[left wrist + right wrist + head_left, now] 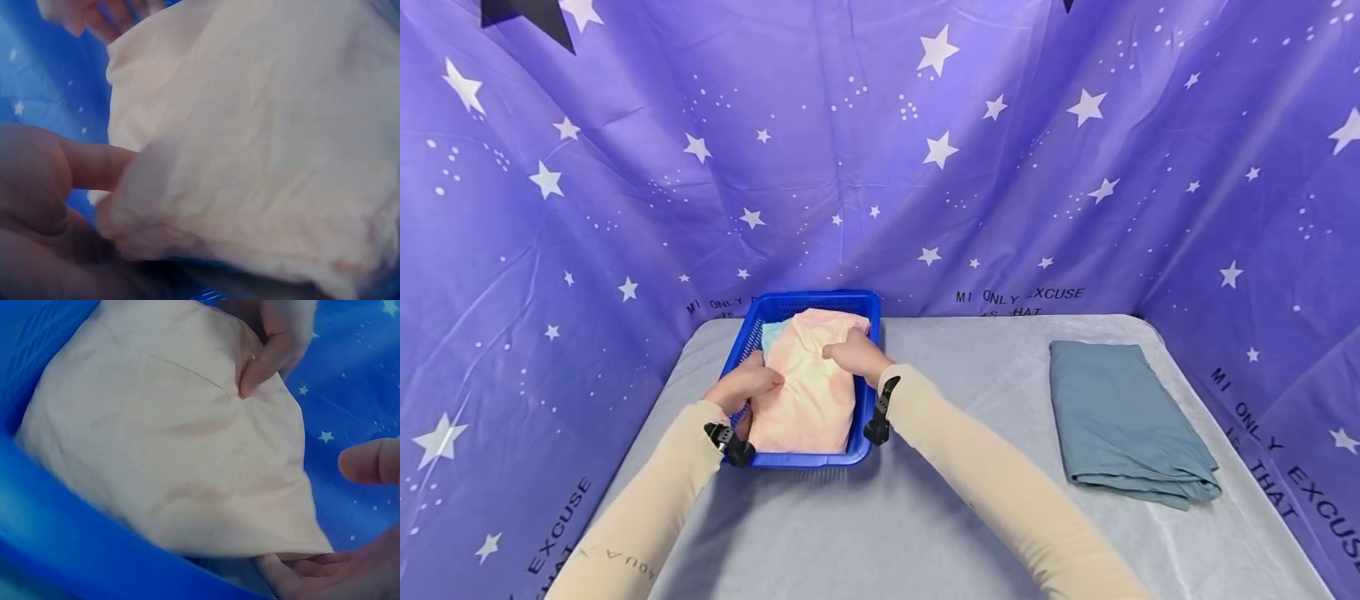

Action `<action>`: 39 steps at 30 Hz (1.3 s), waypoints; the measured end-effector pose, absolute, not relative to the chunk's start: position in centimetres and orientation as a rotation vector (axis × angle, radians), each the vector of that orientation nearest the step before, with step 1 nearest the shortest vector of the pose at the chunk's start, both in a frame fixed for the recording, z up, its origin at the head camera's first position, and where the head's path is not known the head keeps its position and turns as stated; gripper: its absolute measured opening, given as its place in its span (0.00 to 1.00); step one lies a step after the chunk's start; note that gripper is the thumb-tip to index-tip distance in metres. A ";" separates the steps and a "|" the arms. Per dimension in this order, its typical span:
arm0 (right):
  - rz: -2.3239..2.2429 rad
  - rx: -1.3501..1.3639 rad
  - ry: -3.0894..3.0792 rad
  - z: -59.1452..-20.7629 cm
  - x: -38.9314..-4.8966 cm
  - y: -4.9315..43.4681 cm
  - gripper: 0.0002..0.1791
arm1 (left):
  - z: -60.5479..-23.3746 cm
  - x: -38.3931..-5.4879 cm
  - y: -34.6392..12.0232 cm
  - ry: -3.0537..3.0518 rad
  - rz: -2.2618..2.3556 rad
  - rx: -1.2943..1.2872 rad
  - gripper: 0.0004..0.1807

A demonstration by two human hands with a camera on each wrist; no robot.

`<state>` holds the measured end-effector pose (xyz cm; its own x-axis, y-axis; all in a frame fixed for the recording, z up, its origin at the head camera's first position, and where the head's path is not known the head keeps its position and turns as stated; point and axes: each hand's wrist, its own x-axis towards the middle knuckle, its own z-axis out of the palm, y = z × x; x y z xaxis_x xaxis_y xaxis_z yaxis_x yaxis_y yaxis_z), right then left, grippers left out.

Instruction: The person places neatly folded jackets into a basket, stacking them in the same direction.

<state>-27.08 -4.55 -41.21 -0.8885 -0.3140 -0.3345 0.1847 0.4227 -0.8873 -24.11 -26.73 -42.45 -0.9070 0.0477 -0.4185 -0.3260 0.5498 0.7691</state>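
A pale pink cloth (812, 392) is held inside a blue basket (816, 460), which is set on the far left part of a table (955, 517) covered in light grey fabric. The pink cloth is gripped at its left side by the left hand (747, 383): a bit of it is pinched between the thumb, laid on top, and the fingers, which are partly hidden beneath. At the opposite side, the fingers of the right hand (859, 357) are tucked under the cloth's edge, while the thumb is held up and spread away from it, as is seen in the right wrist view, so the cloth is supported there rather than pinched. A light blue cloth (772, 333) is partly covered by the pink one and is seen at the basket's far left. Both forearms are covered by beige sleeves (1000, 492), and a black strap (882, 412) is worn at each wrist. On the right side of the table, well apart from the basket, a grey-green cloth (1127, 417) is laid folded. The table is surrounded by a purple curtain (842, 142), on which white stars, dots and black lettering are printed.
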 end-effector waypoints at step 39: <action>-1.388 -0.342 2.539 -41.6 -25.7 -3.1 0.33 | -41.0 -23.1 -22.8 2.743 0.589 0.120 0.29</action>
